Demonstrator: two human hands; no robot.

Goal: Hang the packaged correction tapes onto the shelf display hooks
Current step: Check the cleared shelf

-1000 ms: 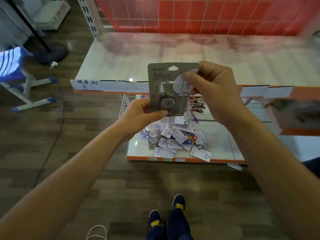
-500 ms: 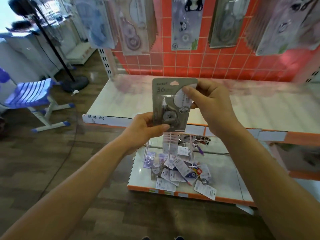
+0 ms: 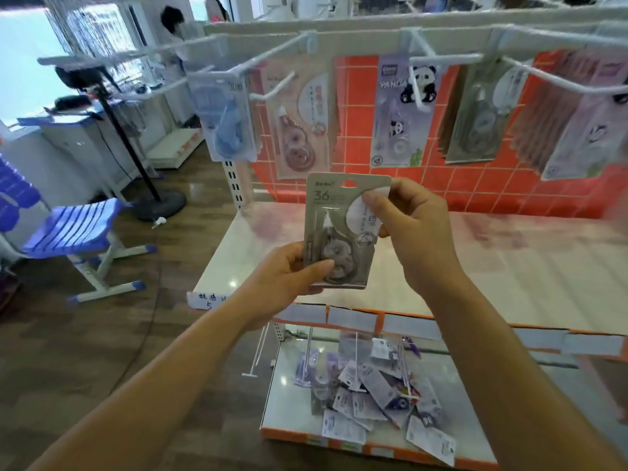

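Your left hand [image 3: 289, 270] pinches the grey pack's [image 3: 343, 229] lower corner, and your right hand [image 3: 413, 226] pinches its upper right edge. You hold it upright below the hooks [image 3: 272, 93], above the shelf [image 3: 475, 266].

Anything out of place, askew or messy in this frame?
Yes: a heap of packaged correction tapes lies jumbled on the bottom shelf, overlapping at odd angles instead of hanging. The held grey pack looks undamaged.

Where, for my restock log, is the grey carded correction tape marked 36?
Head view, mid-frame: the grey carded correction tape is held by the left hand at its lower left and the right hand at its upper right, below the white hooks.
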